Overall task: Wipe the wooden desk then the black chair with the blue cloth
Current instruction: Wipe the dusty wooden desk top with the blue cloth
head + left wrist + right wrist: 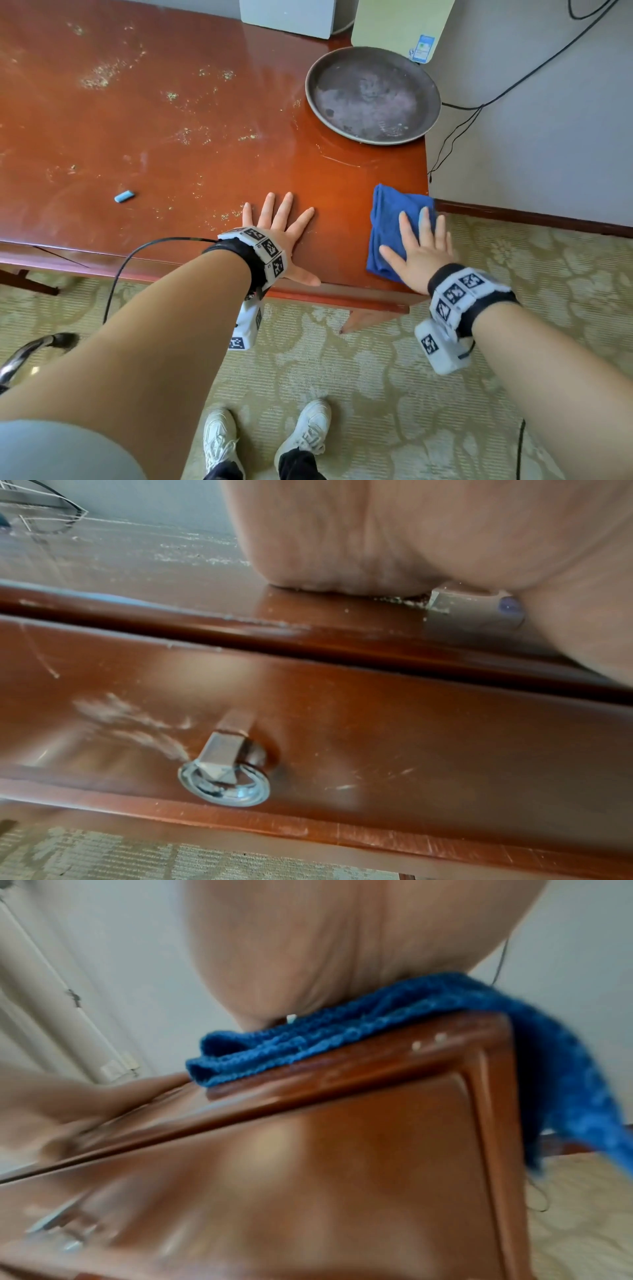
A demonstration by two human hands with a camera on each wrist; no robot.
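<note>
The reddish wooden desk (178, 144) fills the upper head view, speckled with pale crumbs and dust. A folded blue cloth (387, 219) lies at its near right corner. My right hand (419, 246) presses flat on the cloth with straight, spread fingers. The right wrist view shows the cloth (342, 1031) bunched under my palm (308, 947), one end hanging over the desk's side. My left hand (284, 226) rests flat on the bare desk top near the front edge, fingers spread. A dark curved chair arm (30, 353) shows at the lower left.
A round dark metal tray (373, 96) sits at the desk's far right. A small blue eraser-like piece (124, 196) lies on the left part. Boxes stand at the back edge. A drawer with a metal knob (222, 775) faces me. Black cables hang by the grey wall.
</note>
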